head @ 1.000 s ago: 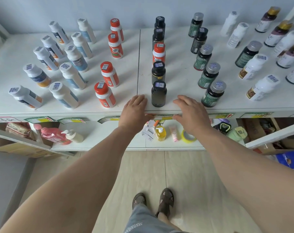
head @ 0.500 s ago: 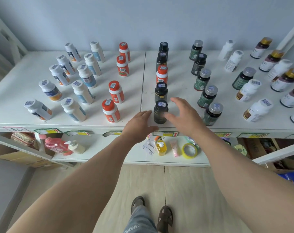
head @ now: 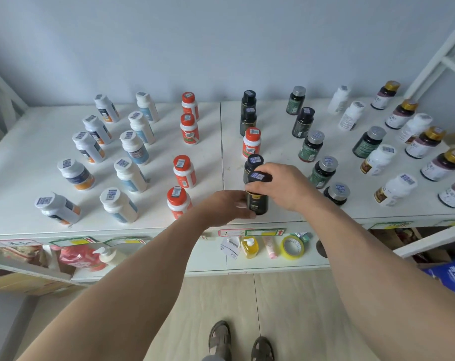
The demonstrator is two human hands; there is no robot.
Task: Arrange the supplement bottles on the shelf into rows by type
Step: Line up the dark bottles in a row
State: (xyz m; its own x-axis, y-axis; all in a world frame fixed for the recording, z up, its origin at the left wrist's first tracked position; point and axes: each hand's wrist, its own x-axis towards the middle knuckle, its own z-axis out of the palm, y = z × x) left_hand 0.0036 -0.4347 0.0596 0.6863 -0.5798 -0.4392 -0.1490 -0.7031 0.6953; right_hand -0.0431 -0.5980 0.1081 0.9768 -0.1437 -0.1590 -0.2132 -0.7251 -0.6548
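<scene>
Supplement bottles stand in columns on the white shelf top (head: 25, 162). From left to right: white bottles (head: 134, 147), orange-capped bottles (head: 184, 171), black bottles, green silver-capped bottles (head: 312, 147), white bottles (head: 378, 160) and gold-capped ones (head: 443, 165). One orange-capped bottle (head: 251, 143) stands inside the black column. A dark bottle (head: 303, 122) stands among the green ones. My right hand (head: 286, 188) grips the front black bottle (head: 257, 201) around its shoulder and cap. My left hand (head: 226, 207) lies palm down beside it, with its fingertips touching the bottle's lower left side.
On the lower shelf below lie a yellow pump bottle (head: 249, 247), a tape roll (head: 292, 246) and a pink pouch (head: 75, 257). A white frame strut (head: 440, 58) rises at the right end. My sandalled feet (head: 221, 340) stand on the tiled floor.
Both hands rose from the shelf's front edge onto the front black bottle. My right hand closed around its top and my left came against its side. The camera tilted up.
</scene>
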